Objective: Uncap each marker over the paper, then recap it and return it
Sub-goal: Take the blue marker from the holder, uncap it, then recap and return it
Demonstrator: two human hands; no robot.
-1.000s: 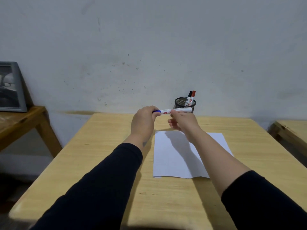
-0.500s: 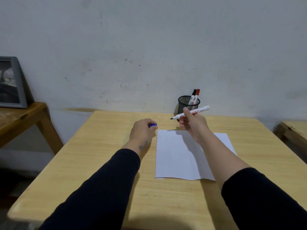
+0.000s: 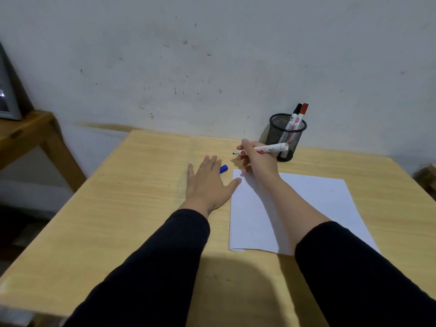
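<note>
Marker (image 3: pixel 264 149) uncapped, pinched by right hand (image 3: pixel 257 159); left hand (image 3: pixel 207 185) flat, spread beside blue cap (image 3: pixel 223 168).

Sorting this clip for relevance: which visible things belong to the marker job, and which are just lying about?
Job:
uncapped marker in right hand
blue cap on table by open left hand
paper
mesh holder with black-capped marker and red-capped marker

Lying about:
picture frame
side table

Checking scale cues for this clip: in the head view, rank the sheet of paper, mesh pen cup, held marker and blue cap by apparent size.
1. Sheet of paper, largest by far.
2. Mesh pen cup.
3. Held marker in the right hand, longer than the cup is wide, but far thinner.
4. Blue cap, partly hidden behind the left hand.
</note>
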